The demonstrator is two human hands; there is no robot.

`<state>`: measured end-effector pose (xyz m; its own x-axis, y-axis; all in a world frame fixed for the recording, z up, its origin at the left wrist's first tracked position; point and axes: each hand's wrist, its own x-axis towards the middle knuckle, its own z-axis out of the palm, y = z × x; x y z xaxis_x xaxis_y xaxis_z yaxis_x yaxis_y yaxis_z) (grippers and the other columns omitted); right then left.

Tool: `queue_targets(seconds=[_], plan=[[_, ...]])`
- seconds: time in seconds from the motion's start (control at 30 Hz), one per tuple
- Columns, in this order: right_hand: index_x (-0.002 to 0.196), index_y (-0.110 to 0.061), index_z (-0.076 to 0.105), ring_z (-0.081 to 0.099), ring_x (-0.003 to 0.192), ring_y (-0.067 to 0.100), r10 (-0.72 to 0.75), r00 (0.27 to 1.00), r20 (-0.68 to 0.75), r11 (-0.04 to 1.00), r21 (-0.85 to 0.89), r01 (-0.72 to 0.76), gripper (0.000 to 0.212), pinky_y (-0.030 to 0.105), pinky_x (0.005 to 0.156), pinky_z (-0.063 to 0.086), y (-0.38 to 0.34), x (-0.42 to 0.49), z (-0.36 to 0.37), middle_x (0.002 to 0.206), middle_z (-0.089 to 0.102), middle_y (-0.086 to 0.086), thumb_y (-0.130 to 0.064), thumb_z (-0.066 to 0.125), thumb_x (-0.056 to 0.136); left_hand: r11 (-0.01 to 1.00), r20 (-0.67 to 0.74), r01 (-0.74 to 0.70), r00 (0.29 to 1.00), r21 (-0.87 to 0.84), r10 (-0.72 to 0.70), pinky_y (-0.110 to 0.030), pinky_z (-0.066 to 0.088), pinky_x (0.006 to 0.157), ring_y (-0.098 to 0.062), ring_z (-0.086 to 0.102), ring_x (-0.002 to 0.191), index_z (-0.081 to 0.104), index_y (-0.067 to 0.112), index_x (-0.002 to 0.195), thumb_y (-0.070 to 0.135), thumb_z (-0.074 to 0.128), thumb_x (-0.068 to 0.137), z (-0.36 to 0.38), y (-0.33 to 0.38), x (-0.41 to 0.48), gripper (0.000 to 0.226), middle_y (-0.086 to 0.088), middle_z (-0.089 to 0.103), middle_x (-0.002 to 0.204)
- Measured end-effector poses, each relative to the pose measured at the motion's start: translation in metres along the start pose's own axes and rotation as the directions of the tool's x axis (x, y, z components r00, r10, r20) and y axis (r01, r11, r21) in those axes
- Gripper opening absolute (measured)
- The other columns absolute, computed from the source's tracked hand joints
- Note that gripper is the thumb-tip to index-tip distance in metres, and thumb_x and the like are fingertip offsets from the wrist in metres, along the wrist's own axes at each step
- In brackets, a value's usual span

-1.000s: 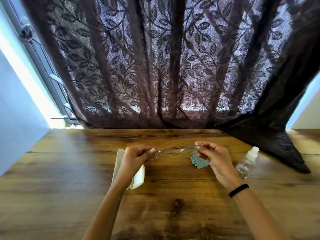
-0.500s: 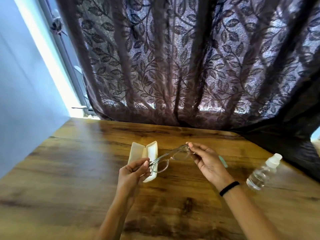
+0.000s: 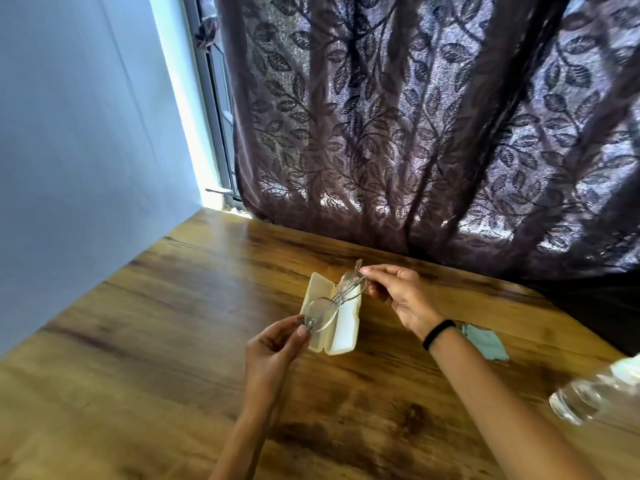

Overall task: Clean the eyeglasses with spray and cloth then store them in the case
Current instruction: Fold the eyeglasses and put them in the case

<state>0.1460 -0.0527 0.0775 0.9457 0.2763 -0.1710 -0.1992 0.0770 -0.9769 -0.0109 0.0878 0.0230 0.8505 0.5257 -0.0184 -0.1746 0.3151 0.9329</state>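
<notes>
Head view: the glasses (image 3: 333,299) are held just above the open case (image 3: 341,336), near the middle of the frame. They are folded, with the clear frame running diagonally from lower left to upper right. The left hand (image 3: 273,344), below the case, is closed in a pinch on the near end of the glasses, thumb and forefinger meeting at the lens rim. The right hand (image 3: 398,292), to the right of the case, is pinched on the far end, with the other fingers loosely curled. A black band (image 3: 438,333) is worn on the right wrist.

The case, cream-coloured and hinged, lies opened flat on the wooden table (image 3: 173,341), both halves facing up. Whether the glasses touch the case cannot be told. A pale blue cloth (image 3: 488,344) lies on the table at the right, partly hidden behind the right forearm. A clear spray bottle (image 3: 595,393) is seen blurred at the right edge, well apart from the case. A dark leaf-patterned curtain (image 3: 415,116) fills the upper right of the frame, and a pale wall (image 3: 69,133) the upper left.
</notes>
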Motion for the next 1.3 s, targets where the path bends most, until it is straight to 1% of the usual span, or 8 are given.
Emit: queue_targets(seconds=[0.1,0.37,0.57,0.8,0.9,1.0,1.1,1.3], plan=[[0.067,-0.006,0.068,0.053,0.04,0.004,0.042,0.999,0.002,0.997,-0.058,-0.042,0.01,0.013,0.044,0.047,-0.002,0.009,0.004,0.049,0.064,-0.003,-0.004,0.072,0.075,0.998,-0.056,0.012,0.998,-0.06,-0.015,-0.019,0.055,0.061,-0.017,0.07,0.074,0.067,0.0,0.1,0.006,0.066,0.071,0.007,-0.006,-0.005,0.029,-0.009,0.074,0.082],[0.068,-0.002,0.063,0.053,0.038,0.001,0.018,0.996,0.083,0.945,-0.326,0.011,0.012,0.012,0.043,0.047,-0.009,0.032,0.018,0.055,0.059,0.004,-0.005,0.071,0.077,0.992,-0.112,0.097,0.988,-0.084,-0.106,-0.02,0.054,0.06,-0.02,0.07,0.069,0.055,0.018,0.116,0.015,0.072,0.066,0.032,-0.026,-0.01,0.053,-0.006,0.068,0.061],[0.062,-0.002,0.061,0.051,0.033,0.0,0.079,0.99,0.115,0.875,-0.484,-0.013,0.017,0.011,0.038,0.044,-0.01,0.046,0.024,0.046,0.056,0.003,0.0,0.069,0.077,0.982,-0.081,0.159,0.983,-0.104,-0.168,-0.02,0.054,0.061,-0.023,0.071,0.074,0.054,0.017,0.118,0.017,0.075,0.065,0.039,-0.035,-0.007,0.057,-0.01,0.073,0.071],[0.062,-0.001,0.06,0.052,0.034,0.002,0.104,0.991,0.079,0.848,-0.529,-0.047,0.018,0.01,0.041,0.046,-0.002,0.057,0.021,0.055,0.058,0.007,0.002,0.068,0.078,0.962,-0.037,0.166,0.986,0.216,-0.162,-0.019,0.054,0.059,-0.011,0.07,0.075,0.052,0.023,0.122,0.013,0.074,0.074,0.036,-0.034,-0.001,0.053,-0.008,0.073,0.087],[0.068,0.001,0.064,0.054,0.046,0.008,0.088,0.993,0.075,0.813,-0.582,-0.029,0.012,0.012,0.045,0.047,0.0,0.058,0.016,0.061,0.06,0.008,-0.001,0.069,0.078,0.861,-0.004,0.058,0.998,0.506,-0.065,-0.019,0.054,0.059,-0.003,0.066,0.066,0.052,0.026,0.123,0.021,0.074,0.076,0.039,-0.031,-0.003,0.051,-0.001,0.071,0.081],[0.08,0.009,0.066,0.055,0.052,0.01,0.069,0.995,0.069,0.777,-0.629,-0.01,0.013,0.012,0.044,0.048,0.004,0.057,0.011,0.061,0.06,0.008,-0.003,0.069,0.079,0.699,0.021,-0.065,0.997,0.712,0.071,-0.021,0.054,0.077,-0.007,0.066,0.087,0.053,0.026,0.125,0.031,0.072,0.076,0.042,-0.029,-0.007,0.053,-0.002,0.071,0.102],[0.082,0.009,0.067,0.055,0.052,0.01,0.075,0.996,0.043,0.764,-0.645,-0.029,0.014,0.011,0.042,0.047,0.007,0.056,0.005,0.061,0.06,0.007,-0.004,0.07,0.079,0.562,0.087,-0.159,0.984,0.812,0.153,-0.01,0.044,0.069,-0.003,0.064,0.091,0.05,0.028,0.127,0.037,0.066,0.081,0.045,-0.027,-0.01,0.05,0.004,0.07,0.107],[0.068,-0.002,0.067,0.056,0.045,0.005,0.035,0.999,0.011,0.716,-0.698,-0.018,0.013,0.01,0.039,0.044,0.011,0.057,0.002,0.059,0.062,0.004,-0.009,0.072,0.078,0.316,0.221,-0.286,0.949,0.904,0.227,-0.031,0.054,0.074,-0.015,0.065,0.095,0.051,0.024,0.125,0.038,0.057,0.088,0.047,-0.027,-0.011,0.04,0.0,0.066,0.116]])
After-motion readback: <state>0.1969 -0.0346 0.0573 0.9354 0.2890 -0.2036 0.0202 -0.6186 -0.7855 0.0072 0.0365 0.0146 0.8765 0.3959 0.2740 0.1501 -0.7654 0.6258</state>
